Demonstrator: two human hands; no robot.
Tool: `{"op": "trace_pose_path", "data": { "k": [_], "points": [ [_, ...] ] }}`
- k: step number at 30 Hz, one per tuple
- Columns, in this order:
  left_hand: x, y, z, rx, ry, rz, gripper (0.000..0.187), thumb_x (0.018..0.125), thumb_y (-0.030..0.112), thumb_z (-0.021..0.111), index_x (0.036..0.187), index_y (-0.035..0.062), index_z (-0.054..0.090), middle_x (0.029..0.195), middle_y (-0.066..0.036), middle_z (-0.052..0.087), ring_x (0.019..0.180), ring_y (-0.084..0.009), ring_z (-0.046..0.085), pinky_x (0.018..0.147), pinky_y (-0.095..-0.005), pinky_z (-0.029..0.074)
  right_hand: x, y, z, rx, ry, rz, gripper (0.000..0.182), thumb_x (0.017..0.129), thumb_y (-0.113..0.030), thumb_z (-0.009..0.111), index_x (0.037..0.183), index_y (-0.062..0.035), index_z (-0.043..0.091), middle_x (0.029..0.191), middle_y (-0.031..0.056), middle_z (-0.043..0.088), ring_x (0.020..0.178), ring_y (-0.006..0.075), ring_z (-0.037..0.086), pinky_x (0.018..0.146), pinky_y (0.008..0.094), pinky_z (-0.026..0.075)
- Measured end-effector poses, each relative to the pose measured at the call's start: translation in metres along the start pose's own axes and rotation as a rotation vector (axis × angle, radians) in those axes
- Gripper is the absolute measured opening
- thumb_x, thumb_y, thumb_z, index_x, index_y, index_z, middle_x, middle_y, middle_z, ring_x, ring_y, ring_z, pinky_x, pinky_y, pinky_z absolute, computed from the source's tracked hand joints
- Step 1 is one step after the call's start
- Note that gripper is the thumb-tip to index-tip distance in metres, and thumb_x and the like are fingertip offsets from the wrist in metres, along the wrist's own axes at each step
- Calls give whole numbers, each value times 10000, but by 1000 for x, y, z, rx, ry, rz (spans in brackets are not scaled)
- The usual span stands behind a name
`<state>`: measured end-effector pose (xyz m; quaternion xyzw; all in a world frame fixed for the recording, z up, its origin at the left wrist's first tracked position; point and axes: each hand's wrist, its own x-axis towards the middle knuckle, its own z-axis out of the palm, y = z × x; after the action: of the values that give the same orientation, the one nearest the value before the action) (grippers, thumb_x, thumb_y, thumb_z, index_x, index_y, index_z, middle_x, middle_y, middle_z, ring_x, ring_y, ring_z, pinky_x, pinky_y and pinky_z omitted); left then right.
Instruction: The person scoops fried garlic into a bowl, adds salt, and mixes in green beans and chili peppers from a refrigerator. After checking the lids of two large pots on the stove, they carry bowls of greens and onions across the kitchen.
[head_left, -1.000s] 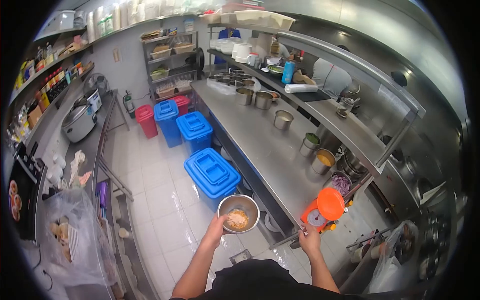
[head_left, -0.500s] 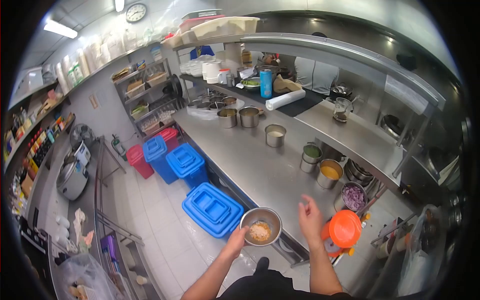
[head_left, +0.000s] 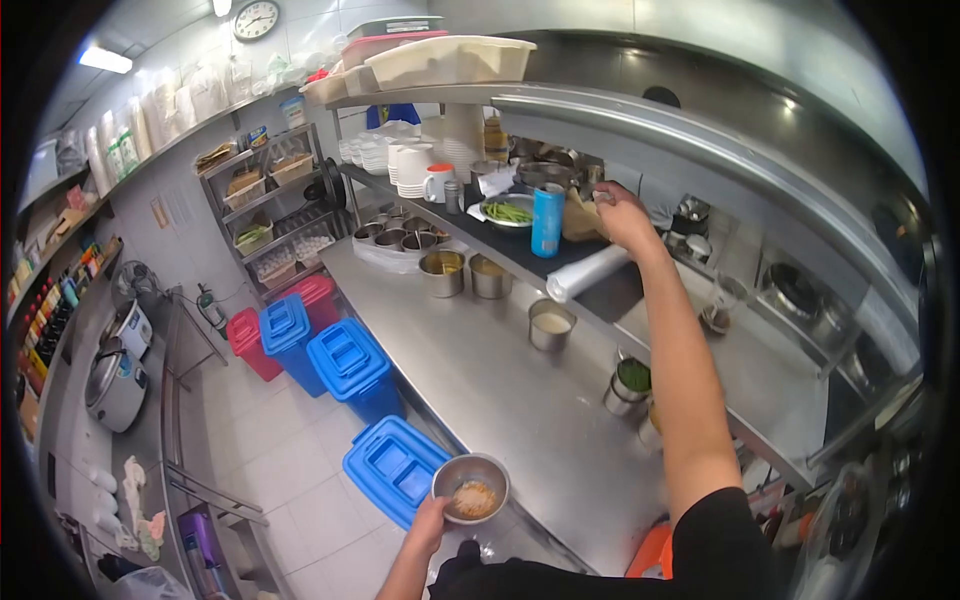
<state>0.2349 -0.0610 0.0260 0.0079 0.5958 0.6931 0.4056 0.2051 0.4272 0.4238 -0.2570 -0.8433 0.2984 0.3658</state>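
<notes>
My left hand (head_left: 430,525) grips the rim of a small steel bowl (head_left: 499,493), thumb over the edge. Pale and orange crumbly bits (head_left: 474,499) lie in its bottom. Stretched out over the raised shelf, my right hand (head_left: 628,220) has its fingers bent together at the top right of a crumpled brown paper bag (head_left: 580,217); what is between the fingertips is too small to make out. Left of the bag stands a blue can (head_left: 547,222). Below my right wrist lies a white plastic roll (head_left: 590,272). A plate of green vegetables (head_left: 507,211) is beside the can.
Steel pots (head_left: 441,273) stand on the steel counter (head_left: 440,350), one with white contents (head_left: 551,325) and one with chopped greens (head_left: 633,376). Blue lidded bins (head_left: 352,360) line the counter's left side. White cups (head_left: 411,168) are stacked on the shelf.
My right hand has moved from above the counter's near end up and forward to the paper bag on the shelf. The bowl stays in my left hand. The view has shifted.
</notes>
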Motion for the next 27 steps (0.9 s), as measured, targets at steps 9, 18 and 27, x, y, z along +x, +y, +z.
{"op": "trace_pose_path", "data": {
  "k": [9,18,27],
  "points": [
    [151,20,1,317,-16,1,384,951,148,551,1302,-6,575,990,-130,696,756,-239,702,615,-356,603,152,44,82,-44,-231,156,618,875,-233,695,1456,-136,509,1025,91,660,775,170,622,559,308,507],
    [259,86,5,694,27,217,409,968,242,610,1292,-6,593,1053,-208,680,863,-274,703,762,-381,583,182,74,109,-281,-128,-101,421,826,-258,774,1127,21,682,991,149,710,885,215,670,791,345,522],
    [285,321,121,404,44,1025,487,1022,304,569,1395,-2,499,1294,-235,585,1178,-300,602,954,-407,508,104,22,35,-410,-25,-77,305,874,-201,710,1115,-14,697,1006,162,732,953,281,698,867,372,526]
  ]
}}
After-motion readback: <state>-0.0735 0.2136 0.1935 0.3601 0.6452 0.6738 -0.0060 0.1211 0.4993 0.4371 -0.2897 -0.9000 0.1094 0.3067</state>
